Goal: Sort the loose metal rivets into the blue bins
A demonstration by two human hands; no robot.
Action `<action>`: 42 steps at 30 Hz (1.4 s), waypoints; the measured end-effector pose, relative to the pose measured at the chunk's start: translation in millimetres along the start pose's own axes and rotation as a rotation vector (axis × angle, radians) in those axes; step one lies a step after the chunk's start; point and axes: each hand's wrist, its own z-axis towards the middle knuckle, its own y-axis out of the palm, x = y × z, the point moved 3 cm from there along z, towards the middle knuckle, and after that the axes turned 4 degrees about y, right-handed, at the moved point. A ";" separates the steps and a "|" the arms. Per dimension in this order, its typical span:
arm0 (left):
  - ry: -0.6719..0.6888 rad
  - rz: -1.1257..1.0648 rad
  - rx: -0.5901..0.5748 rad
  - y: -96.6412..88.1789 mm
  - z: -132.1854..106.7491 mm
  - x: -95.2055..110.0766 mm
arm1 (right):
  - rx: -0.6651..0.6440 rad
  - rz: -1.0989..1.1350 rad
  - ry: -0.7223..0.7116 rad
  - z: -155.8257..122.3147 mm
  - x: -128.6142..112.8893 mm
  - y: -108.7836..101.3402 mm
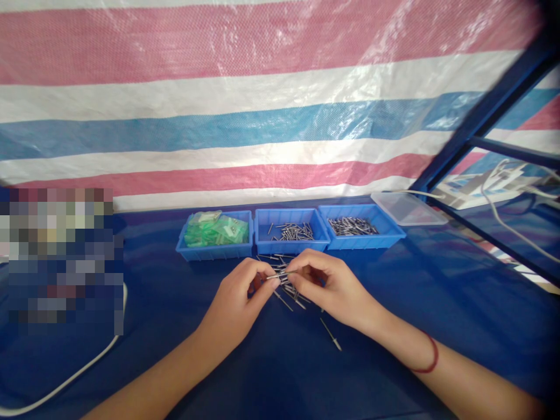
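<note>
My left hand (245, 291) and my right hand (326, 286) meet above the middle of the blue table, thumbs and forefingers pinched. Between their fingertips lies at least one blind rivet (282, 274), held level; I cannot make out whether there is more than one. Beneath and behind the fingers spreads a loose pile of blind rivets (297, 296), partly hidden by the hands. A single blind rivet (331, 335) lies apart, nearer to me, below my right hand.
Three blue bins stand in a row behind: the left bin (214, 252) with green bags (216, 228), the middle bin (291, 244) and right bin (367, 240) with rivets. A clear lid (409, 209) lies at right. A white cable (94, 364) curves at left.
</note>
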 end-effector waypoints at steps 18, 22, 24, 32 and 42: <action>0.294 0.510 -0.347 4.0 -1.4 -4.4 | 0.644 -0.963 0.155 7.8 28.2 -151.5; 0.275 0.541 -0.381 8.2 -0.3 -6.3 | 0.635 -0.840 0.198 8.9 24.9 -145.4; 0.264 0.541 -0.369 9.4 0.5 -5.9 | 0.553 -0.724 0.147 11.2 17.5 -128.9; 0.157 0.277 -0.184 3.9 2.2 -1.4 | -0.203 -0.346 -0.158 4.5 -11.6 -24.1; 0.005 -0.046 -0.088 5.4 -0.3 2.0 | -0.030 -0.084 -0.122 0.5 -8.3 -9.7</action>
